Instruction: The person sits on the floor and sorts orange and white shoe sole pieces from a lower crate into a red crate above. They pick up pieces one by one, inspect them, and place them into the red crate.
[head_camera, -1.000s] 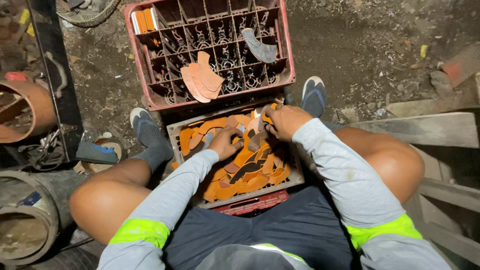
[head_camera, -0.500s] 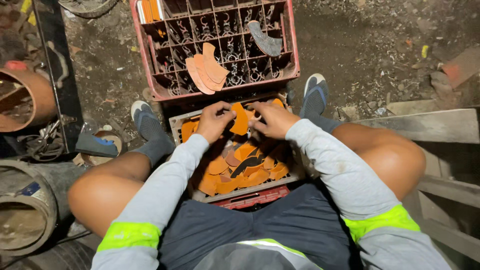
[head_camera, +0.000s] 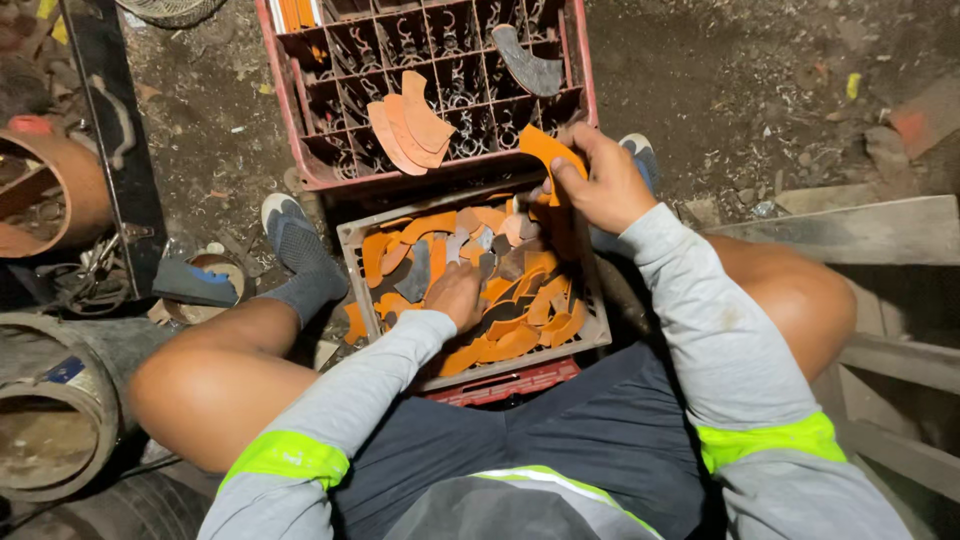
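A grey crate between my knees holds several curved orange and grey pieces. My left hand rests down in the pile with its fingers curled on the pieces; whether it grips one is unclear. My right hand is raised over the crate's far right corner, holding a curved orange piece. Just beyond stands a red divided crate, with a few orange pieces stacked on its grid and a grey piece at its far right.
I sit with bare knees spread and grey shoes on a dirt floor. Rusty pipes and a round metal part lie at the left. A wooden plank lies at the right. A dark beam runs along the left.
My right hand has lifted out of the grey crate with an orange piece and moved toward the red crate. My left hand has slid down into the pile.
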